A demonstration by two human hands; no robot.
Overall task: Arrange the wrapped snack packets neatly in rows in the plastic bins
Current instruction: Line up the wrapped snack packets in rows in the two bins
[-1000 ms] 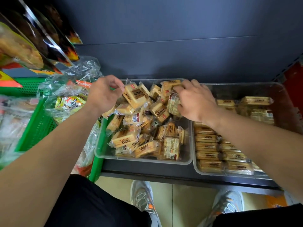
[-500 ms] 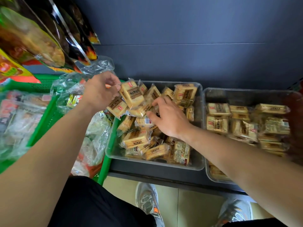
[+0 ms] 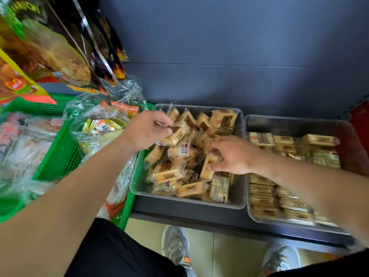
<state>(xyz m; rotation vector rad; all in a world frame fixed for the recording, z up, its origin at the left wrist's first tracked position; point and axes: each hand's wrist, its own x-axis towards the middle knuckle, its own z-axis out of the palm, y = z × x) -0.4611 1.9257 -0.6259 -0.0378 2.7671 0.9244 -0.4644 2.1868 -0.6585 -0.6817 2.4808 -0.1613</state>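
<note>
Two clear plastic bins sit side by side on a dark shelf. The left bin (image 3: 137, 191) holds a loose heap of yellow wrapped snack packets (image 3: 166, 172). The right bin (image 3: 295, 121) holds packets in rows (image 3: 263, 198), some blurred. My left hand (image 3: 144, 129) hovers over the heap's back left and pinches the wrapper end of one packet (image 3: 175, 135). My right hand (image 3: 232, 155) reaches into the middle of the heap, its thumb and fingers closing round another packet (image 3: 207, 166).
A green mesh basket (image 3: 58, 156) with clear bags of other snacks stands to the left. Large snack bags (image 3: 50, 47) hang above it. A dark back panel (image 3: 239, 56) rises behind the bins. My shoes (image 3: 175, 248) stand on the tiled floor below the shelf edge.
My right hand has moved from the heap's back right to its middle and taken hold of a packet. My left hand still pinches its packet. The view has shifted left.
</note>
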